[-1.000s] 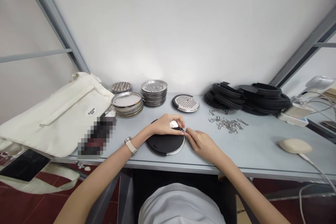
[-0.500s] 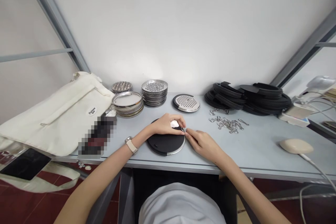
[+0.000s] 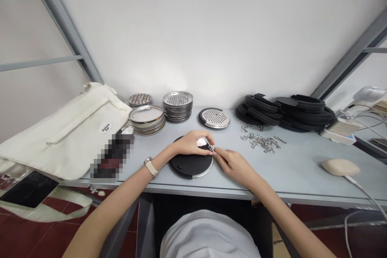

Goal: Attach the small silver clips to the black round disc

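A black round disc (image 3: 192,165) with a silver metal rim lies on the table near its front edge. My left hand (image 3: 193,143) arches over the disc's far side, thumb and fingertips closing near its right rim. Between those fingertips and my right hand (image 3: 231,163) is a small metal wire clip (image 3: 211,148). My right thumb and index finger pinch the clip's outer end. Something white (image 3: 200,142) shows in the gap under my left fingers; its kind is unclear. My fingers partly hide where the clip meets the disc.
Stacked metal grater discs (image 3: 177,107) and metal rings (image 3: 147,121) stand back left. A perforated disc (image 3: 215,118) lies behind my hands. Black round holders (image 3: 302,113) and loose wire clips (image 3: 264,143) are right. A white bag (image 3: 69,133) leans left; a corded beige device (image 3: 341,167) lies right.
Both hands stay at the disc's right rim. The wire clip between the fingertips has shifted slightly; otherwise little differs.
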`<state>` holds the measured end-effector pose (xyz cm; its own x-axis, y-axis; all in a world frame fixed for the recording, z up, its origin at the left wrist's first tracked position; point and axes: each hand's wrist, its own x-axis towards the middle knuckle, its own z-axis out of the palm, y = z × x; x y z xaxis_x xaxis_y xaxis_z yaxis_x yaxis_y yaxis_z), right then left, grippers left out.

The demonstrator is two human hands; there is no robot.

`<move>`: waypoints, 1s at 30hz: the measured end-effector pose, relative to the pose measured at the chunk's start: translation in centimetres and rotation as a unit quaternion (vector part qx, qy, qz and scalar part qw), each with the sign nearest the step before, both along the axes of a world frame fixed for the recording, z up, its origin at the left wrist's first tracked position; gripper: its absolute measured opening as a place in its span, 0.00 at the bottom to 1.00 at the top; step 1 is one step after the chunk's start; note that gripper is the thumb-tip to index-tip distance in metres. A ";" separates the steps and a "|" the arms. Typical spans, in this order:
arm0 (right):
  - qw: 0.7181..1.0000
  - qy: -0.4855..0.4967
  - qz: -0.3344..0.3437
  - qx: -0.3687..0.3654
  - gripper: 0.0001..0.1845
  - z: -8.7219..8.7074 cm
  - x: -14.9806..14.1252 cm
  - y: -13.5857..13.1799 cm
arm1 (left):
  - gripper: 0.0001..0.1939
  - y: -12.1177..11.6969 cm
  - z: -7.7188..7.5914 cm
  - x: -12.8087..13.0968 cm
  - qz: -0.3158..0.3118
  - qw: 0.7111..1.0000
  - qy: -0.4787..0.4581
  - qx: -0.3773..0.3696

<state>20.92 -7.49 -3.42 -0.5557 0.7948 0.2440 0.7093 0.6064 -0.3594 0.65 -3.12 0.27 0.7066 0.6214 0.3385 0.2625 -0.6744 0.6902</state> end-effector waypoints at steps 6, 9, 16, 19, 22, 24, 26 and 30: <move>1.000 0.005 -0.002 0.001 0.14 0.0 0.0 0.1 | 0.13 -0.1 0.2 0.1 0.004 1.000 0.002 0.001; 1.000 0.003 -0.003 -0.001 0.15 0.0 0.0 0.1 | 0.14 -0.1 0.2 0.1 0.005 1.000 0.004 -0.016; 1.000 -0.004 -0.008 0.005 0.16 0.0 0.0 0.0 | 0.15 0.0 0.0 0.0 0.005 0.999 -0.010 -0.032; 1.000 -0.013 -0.011 0.008 0.16 0.0 0.0 0.0 | 0.15 0.0 0.1 0.0 0.007 0.999 -0.012 -0.037; 1.000 -0.022 -0.015 0.014 0.16 0.0 0.0 -0.1 | 0.14 -0.1 0.2 0.0 0.007 0.999 -0.012 -0.045; 0.999 -0.025 -0.017 0.016 0.16 0.0 0.0 -0.1 | 0.14 -0.1 0.3 0.0 0.006 0.999 -0.010 -0.051; 0.999 -0.026 -0.017 0.017 0.16 0.0 0.0 -0.1 | 0.13 -0.2 0.3 0.1 0.005 0.999 -0.005 -0.053; 0.999 -0.030 -0.020 0.019 0.17 -0.1 0.0 0.0 | 0.11 -0.2 0.3 0.1 0.006 0.999 0.005 -0.045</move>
<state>20.90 -7.49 -3.53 -0.5384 0.8074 0.2413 0.7530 0.5895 -0.2925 0.76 -3.28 0.61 0.7024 0.6568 0.2745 0.2768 -0.6072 0.7447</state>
